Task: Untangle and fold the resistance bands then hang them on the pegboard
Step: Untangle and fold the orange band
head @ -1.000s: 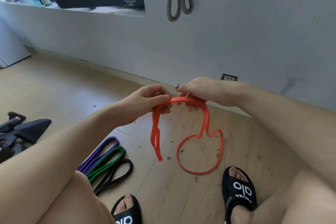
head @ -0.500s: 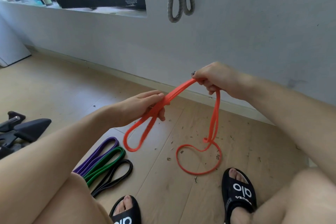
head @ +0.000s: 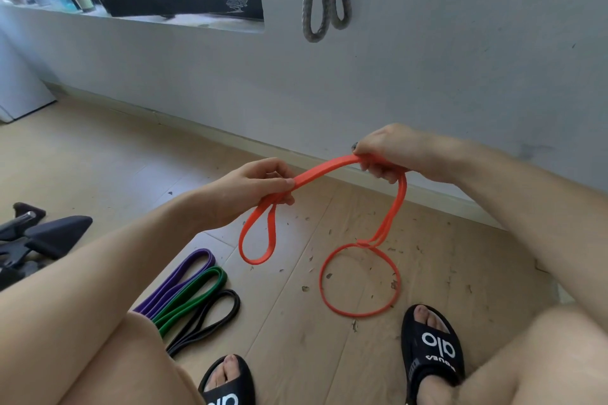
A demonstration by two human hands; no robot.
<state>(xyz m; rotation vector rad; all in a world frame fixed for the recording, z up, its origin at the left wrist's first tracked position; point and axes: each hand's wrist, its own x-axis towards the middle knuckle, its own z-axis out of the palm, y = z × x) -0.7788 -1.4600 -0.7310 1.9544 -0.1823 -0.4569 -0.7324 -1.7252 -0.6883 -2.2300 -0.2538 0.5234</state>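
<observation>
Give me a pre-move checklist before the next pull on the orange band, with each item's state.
1. Left hand grips the orange band: ok.
2. Right hand grips it: ok.
3. Band free of tangles: not ok, strands cross at a twist above the lower loop.
4. Lower loop clear of the sandal: ok, apart.
5. Purple band, green band and black band out of the way: ok.
6. Pegboard in reach: cannot tell.
</observation>
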